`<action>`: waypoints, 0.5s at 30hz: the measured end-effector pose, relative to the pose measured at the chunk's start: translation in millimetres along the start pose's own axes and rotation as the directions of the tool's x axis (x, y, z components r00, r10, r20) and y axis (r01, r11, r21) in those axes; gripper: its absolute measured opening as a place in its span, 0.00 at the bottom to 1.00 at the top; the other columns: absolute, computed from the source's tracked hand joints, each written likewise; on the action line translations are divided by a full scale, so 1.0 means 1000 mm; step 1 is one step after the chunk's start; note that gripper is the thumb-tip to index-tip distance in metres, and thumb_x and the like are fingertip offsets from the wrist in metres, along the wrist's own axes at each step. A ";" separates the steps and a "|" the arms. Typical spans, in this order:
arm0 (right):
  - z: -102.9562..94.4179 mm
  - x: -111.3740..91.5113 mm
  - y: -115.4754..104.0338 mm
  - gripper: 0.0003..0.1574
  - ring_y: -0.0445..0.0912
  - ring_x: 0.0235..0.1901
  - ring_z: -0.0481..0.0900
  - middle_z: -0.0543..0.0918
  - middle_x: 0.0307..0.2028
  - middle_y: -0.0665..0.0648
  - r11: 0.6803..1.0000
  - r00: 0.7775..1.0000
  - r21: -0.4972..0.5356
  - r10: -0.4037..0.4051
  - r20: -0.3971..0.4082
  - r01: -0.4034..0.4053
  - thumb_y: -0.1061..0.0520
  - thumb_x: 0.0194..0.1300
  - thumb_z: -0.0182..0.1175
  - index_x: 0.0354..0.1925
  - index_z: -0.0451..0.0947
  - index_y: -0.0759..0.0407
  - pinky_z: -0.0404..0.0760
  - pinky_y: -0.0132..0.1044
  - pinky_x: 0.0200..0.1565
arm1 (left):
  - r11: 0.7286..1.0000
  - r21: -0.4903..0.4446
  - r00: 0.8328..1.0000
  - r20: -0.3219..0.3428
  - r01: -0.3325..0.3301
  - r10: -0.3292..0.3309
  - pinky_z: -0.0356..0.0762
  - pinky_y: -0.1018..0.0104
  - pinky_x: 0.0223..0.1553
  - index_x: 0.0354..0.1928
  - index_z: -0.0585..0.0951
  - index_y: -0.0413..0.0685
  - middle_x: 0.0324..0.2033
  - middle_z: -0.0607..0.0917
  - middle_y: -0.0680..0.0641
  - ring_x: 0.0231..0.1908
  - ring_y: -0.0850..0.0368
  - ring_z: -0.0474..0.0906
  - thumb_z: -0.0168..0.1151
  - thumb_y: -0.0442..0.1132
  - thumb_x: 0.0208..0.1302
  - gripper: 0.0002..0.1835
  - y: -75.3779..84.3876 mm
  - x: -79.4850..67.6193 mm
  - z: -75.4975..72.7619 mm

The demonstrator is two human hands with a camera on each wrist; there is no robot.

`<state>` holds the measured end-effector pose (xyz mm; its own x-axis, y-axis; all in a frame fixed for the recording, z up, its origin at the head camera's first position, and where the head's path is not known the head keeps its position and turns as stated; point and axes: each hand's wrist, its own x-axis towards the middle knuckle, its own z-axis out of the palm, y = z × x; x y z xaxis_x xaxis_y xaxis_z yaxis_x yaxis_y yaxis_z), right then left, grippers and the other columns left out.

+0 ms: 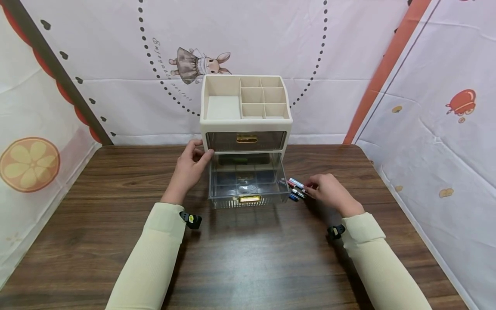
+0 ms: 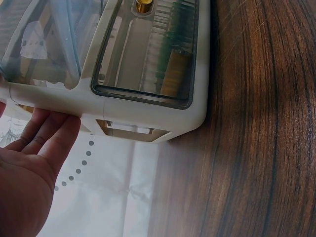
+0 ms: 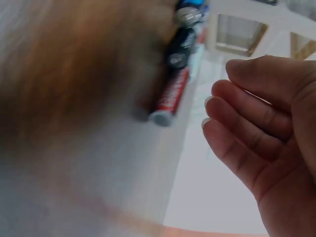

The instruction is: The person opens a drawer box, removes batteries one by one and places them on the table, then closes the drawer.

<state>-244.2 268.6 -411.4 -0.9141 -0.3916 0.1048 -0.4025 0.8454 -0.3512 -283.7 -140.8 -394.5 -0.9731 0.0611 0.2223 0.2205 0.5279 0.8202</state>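
Note:
A cream drawer organizer [image 1: 246, 125] stands at the back of the table, with a clear grey drawer [image 1: 228, 202] pulled out toward me. My left hand [image 1: 190, 165] holds the organizer's left side, thumb at the front edge and fingers along the side wall. In the left wrist view the left hand's fingers [image 2: 61, 136] press against that wall. Several small batteries [image 1: 296, 184] lie on the table right of the drawer, among them a red and black battery [image 3: 173, 91]. My right hand [image 1: 329, 189] is beside them, fingers loosely bent, nothing visibly held.
Open compartments [image 1: 224, 107] form the organizer's top. Above the pulled-out drawer is a closed drawer [image 1: 224, 141] with a gold handle. In the left wrist view another closed drawer [image 2: 133, 59] shows green and brown things inside. Printed cloth [image 1: 248, 38] hangs behind the wooden table [image 1: 116, 241].

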 end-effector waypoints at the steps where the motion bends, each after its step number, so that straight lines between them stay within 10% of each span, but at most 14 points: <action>1: -0.002 0.000 -0.002 0.05 0.42 0.29 0.81 0.85 0.28 0.52 1.000 1.000 0.001 -0.013 -0.010 0.013 0.60 0.64 0.63 0.37 0.85 0.60 0.78 0.38 0.31 | 1.000 0.000 1.000 0.000 0.000 0.000 0.75 0.48 0.46 0.65 0.65 0.59 0.49 0.80 0.43 0.47 0.47 0.77 0.49 0.71 0.63 0.35 0.000 0.000 0.000; 11: -0.022 -0.008 -0.038 0.08 0.44 0.32 0.82 0.85 0.34 0.54 0.993 0.988 -0.049 -0.111 -0.104 0.106 0.59 0.64 0.62 0.42 0.84 0.60 0.81 0.40 0.34 | 1.000 0.001 1.000 0.015 0.005 -0.005 0.74 0.47 0.47 0.65 0.65 0.59 0.49 0.79 0.42 0.48 0.46 0.76 0.50 0.69 0.65 0.33 -0.002 0.000 -0.001; 15: -0.030 -0.015 -0.059 0.09 0.45 0.33 0.81 0.84 0.37 0.53 0.975 0.952 -0.111 -0.214 -0.219 0.194 0.59 0.62 0.65 0.42 0.83 0.57 0.80 0.42 0.35 | 1.000 -0.002 1.000 0.012 0.002 -0.002 0.74 0.48 0.46 0.65 0.65 0.59 0.49 0.80 0.42 0.47 0.47 0.76 0.50 0.69 0.64 0.34 0.000 0.001 -0.001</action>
<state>-207.8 235.4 -364.6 -0.7945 -0.4744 0.3791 -0.5752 0.7882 -0.2190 -284.4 -141.5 -394.4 -0.9742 0.0702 0.2146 0.2189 0.5265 0.8215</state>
